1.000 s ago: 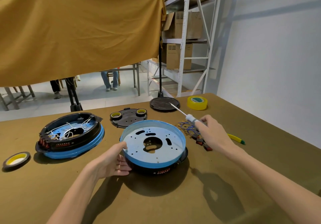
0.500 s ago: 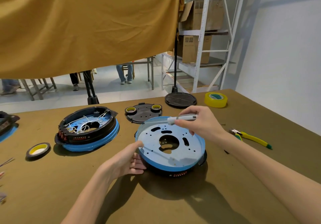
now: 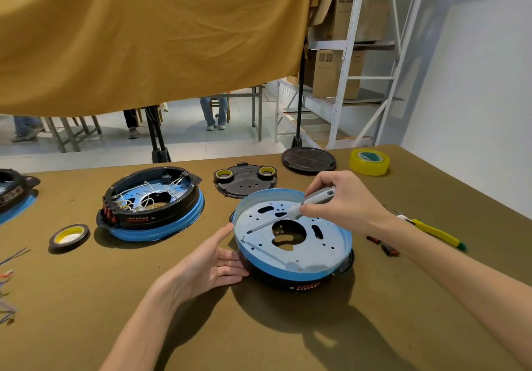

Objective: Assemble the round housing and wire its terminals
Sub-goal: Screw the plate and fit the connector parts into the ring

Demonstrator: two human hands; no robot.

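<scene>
**Screwdriver meets baseplate as housing assembly gets under way**

Fingers of the right hand (image 3: 342, 203) are curled round the grey handle of a screwdriver (image 3: 290, 215), its tip lowered toward a small screw (image 3: 243, 238) at the left edge of the pale metal plate. The left hand (image 3: 210, 264), fingers straight and together, braces the side of the round housing (image 3: 293, 244), which sits at mid-table in front of the person. The plate appears seated but not yet fastened, and no wires show on it. A second housing (image 3: 152, 203) to the left already carries white wiring, suggesting the terminal work lies ahead. Tape rolls (image 3: 369, 162) and yellow-handled pliers (image 3: 437, 234) lie nearby.
</scene>
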